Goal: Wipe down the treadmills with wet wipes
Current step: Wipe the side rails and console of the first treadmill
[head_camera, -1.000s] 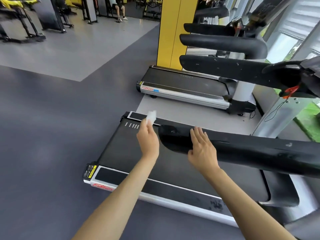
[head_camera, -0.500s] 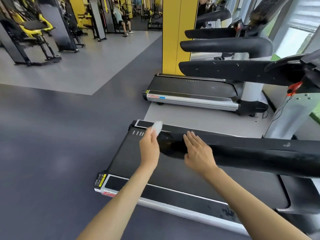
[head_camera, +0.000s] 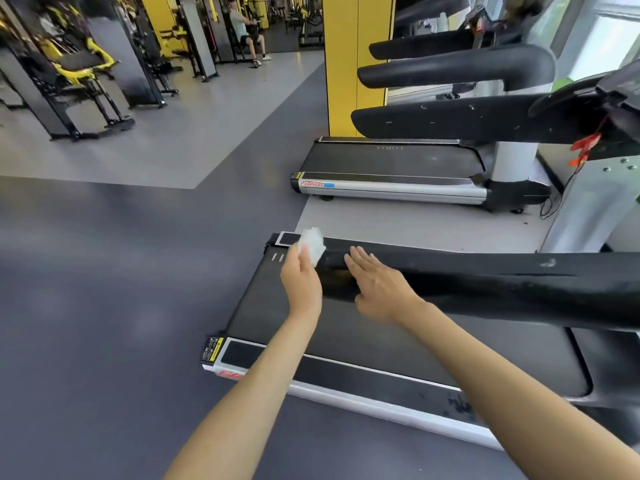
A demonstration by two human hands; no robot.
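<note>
Left hand [head_camera: 301, 282] near frame centre, fingers and thumb curled to pinch a crumpled white wet wipe [head_camera: 311, 244]. The wipe sticks out at 12 o'clock from the hand, pressed against the free end of the black handrail [head_camera: 502, 285]. Right hand [head_camera: 377, 289] at 3 o'clock of the left hand, close beside it but not touching. Its fingers are straight and a little spread, palm down, laid over the top of the same handrail and holding nothing.

The handrail runs from the wipe out toward 3 o'clock and has scuffs and pale marks on its surface. It belongs to the near treadmill [head_camera: 381, 341] – dark belt under both forearms, silver side rail toward 5 o'clock, yellow warning sticker at the deck corner at 7 o'clock.

A second treadmill [head_camera: 391, 164] sits at 1 o'clock, parallel to the first, with a strip of pale floor between them. Red safety clip [head_camera: 585, 147] hangs from its console at 2 o'clock. Yellow pillar [head_camera: 353, 64] at 12 o'clock behind it.

Dark grey floor [head_camera: 104, 306] fills 8 to 10 o'clock. Black-and-yellow weight machines [head_camera: 79, 67] at 10 o'clock – a person [head_camera: 246, 32] is seated on one near 11 o'clock, far off.
</note>
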